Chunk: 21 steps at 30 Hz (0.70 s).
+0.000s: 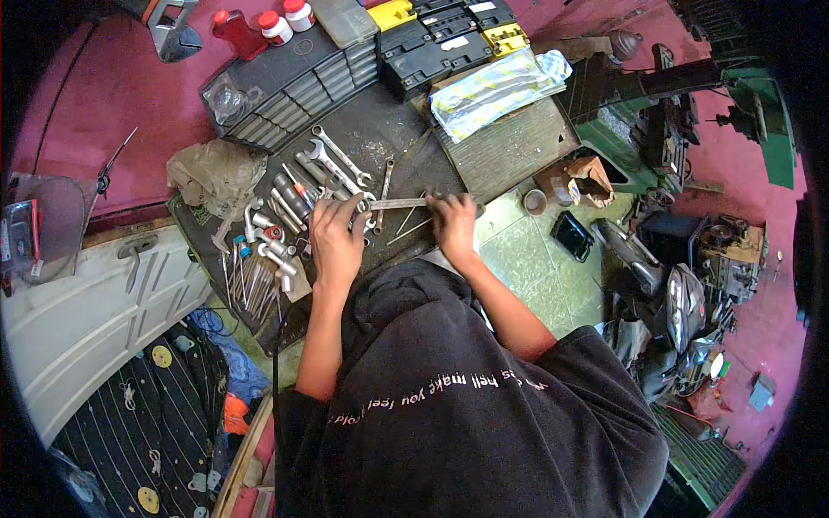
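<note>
A steel wrench [397, 204] lies level between my two hands, low over the dark workbench [414, 160]. My left hand [337, 235] has its fingers curled at the wrench's left end, right beside the heap of tools. Around the other end my right hand [452, 226] is closed, near the bench's front edge. More combination wrenches [338, 175] lie just beyond my left hand, and a slim double-ended wrench [385, 192] lies behind the held one. Sockets and silver socket handles [275, 252] are piled left of my left hand, with several thin screwdriver-like rods [250, 285] below them.
A grey drawer cabinet [294, 95] stands at the back, bottles [276, 28] on top. Dark batteries [440, 52] and a striped package [496, 91] are to its right. A crumpled plastic bag [216, 173] sits at far left. Machinery [656, 155] and a motorcycle [678, 302] stand right.
</note>
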Tool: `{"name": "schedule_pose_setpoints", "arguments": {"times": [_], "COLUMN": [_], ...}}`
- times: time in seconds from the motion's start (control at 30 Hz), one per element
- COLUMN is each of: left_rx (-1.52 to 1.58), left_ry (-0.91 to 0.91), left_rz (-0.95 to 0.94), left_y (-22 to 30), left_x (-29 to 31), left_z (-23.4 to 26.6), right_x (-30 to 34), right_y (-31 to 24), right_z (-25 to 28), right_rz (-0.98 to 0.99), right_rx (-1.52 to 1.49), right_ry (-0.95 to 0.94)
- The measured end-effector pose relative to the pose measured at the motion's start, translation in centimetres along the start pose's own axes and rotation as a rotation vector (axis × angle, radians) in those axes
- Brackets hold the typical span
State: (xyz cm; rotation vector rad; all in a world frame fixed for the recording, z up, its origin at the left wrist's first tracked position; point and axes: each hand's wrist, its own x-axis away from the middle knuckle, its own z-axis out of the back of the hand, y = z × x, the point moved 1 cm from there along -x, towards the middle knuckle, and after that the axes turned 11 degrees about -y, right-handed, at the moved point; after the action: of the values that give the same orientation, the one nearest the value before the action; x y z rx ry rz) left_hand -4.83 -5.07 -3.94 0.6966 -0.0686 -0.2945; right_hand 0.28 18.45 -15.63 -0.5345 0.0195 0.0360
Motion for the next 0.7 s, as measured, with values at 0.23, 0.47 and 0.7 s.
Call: {"name": "schedule_pose_setpoints", "arguments": {"times": [0.23,0.47,0.7], "left_rx": [0.018,-0.002,-0.050], "left_ry": [0.017,0.020,0.019], "left_rz": [-0.025,-0.052,0.033], "left_y": [0.8,0.6,0.3], "left_x": [-0.5,-0.1,0.7], "left_z": [0.2,0.2,0.6], "right_x": [-1.3,-2.6,-1.6], "right_y": [-2.1,-9.3,-0.7], "right_z": [0.6,3.6,1.6], "right_rz": [0.008,0.235,0.068], "right_rx": [-0.030,-0.274,-0.062], "right_ry": [0.057,0.015,0.015]}}
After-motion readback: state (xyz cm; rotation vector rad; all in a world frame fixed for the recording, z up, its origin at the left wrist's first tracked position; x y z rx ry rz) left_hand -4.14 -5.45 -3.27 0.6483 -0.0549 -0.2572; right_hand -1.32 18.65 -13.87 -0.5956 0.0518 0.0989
